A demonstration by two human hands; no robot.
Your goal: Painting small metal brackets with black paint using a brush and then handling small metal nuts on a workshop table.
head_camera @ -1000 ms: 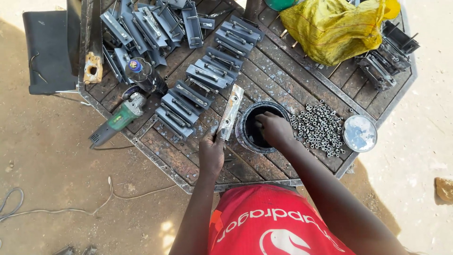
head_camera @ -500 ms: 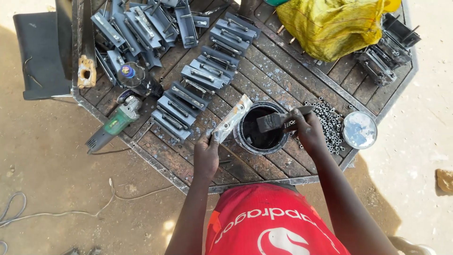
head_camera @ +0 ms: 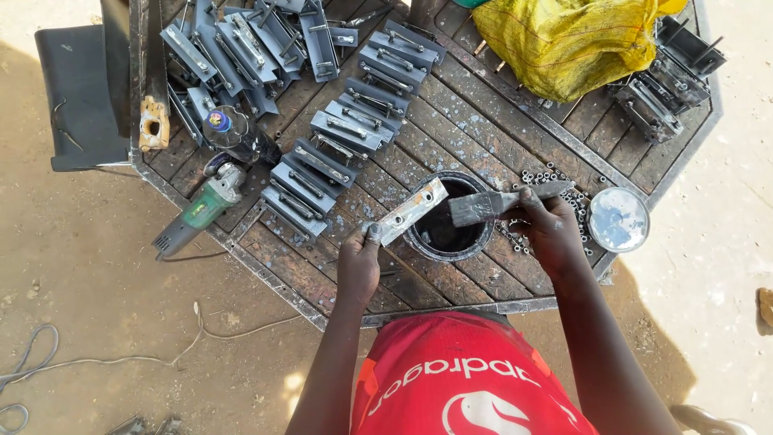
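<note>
— Metal everywhere. What do the fingers hold?

— Left hand (head_camera: 358, 266) grips the low end of a pale metal bracket (head_camera: 412, 211), fingers closed around it; its far end reaches over the rim of the black paint can (head_camera: 448, 217). Right hand (head_camera: 551, 229) is wrapped tight on a flat paintbrush (head_camera: 491, 205), bristles over the can's mouth.

— Any packages?

— One yellow sack (head_camera: 564, 40) at the far edge, and a round silvery lid (head_camera: 618, 219) just right of the brush hand.

— And the surface?

— Rusty slatted surface (head_camera: 483, 121), with rows of grey brackets (head_camera: 338, 145) and loose nuts (head_camera: 555, 181). A green angle grinder (head_camera: 197, 213) lies at the left edge. Sandy ground (head_camera: 97, 306) below.
</note>
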